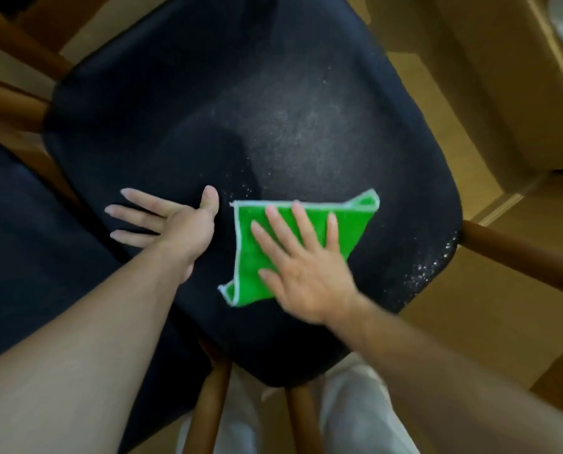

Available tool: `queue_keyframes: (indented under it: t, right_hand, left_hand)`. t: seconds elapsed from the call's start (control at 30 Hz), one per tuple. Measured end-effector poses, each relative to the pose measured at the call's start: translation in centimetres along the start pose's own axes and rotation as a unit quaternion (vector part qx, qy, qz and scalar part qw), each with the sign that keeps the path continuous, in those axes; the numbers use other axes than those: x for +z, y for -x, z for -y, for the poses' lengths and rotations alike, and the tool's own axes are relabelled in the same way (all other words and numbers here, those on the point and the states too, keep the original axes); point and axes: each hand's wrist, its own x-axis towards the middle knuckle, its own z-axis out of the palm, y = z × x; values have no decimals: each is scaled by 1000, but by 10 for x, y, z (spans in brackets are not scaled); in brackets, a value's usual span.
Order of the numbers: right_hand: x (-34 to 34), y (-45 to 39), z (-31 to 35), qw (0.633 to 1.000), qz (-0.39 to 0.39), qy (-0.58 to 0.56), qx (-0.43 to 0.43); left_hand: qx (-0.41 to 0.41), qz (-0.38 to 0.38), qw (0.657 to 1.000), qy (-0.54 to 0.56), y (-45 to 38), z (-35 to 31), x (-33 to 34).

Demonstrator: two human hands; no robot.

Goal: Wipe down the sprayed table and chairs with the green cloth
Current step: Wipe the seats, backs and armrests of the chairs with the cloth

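The one view looks steeply down from the head, close over a dark chair seat [240, 126], which stretches away beyond the fingers [301, 221].

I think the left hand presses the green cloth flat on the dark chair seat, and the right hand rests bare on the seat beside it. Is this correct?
Not quite: the hands are swapped. In the head view the right hand presses the green cloth flat on the dark chair seat, and the left hand rests bare on the seat beside it, fingers spread.
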Motion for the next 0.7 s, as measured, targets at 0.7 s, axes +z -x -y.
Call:
queue_keyframes:
  t: [0.7]
  right_hand:
    - [-4,-15,13,976,42,87,-198]
  left_hand:
    - [179,-108,954,215,20,57,-41]
